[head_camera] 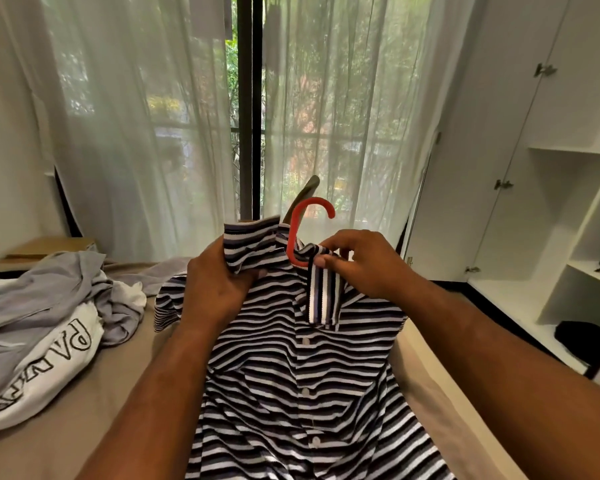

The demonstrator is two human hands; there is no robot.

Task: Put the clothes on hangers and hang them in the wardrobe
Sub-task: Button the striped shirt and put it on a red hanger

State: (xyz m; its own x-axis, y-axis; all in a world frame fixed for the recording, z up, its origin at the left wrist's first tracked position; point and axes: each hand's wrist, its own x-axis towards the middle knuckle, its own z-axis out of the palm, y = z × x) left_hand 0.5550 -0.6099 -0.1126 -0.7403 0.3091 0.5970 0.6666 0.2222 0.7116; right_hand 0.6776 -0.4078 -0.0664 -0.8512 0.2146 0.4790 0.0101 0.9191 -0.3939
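Presently lying over beige bed [94, 393], collar end lifted: black, white and grey striped button-front knit shirt [291, 375]. Red plastic hanger hook [307, 226] protruding from neck opening, arms hidden inside. Left hand [219, 282] gripping collar fold; right hand [361, 265] pinching placket top beside hook. Risk judged: shoulder sliding off hanger if lifted with placket unfastened. Heap of grey and white garments [49, 323] near, at left. Open white wardrobe [551, 202] at right; dark floor strip between bed edge and shelves, door edge close.
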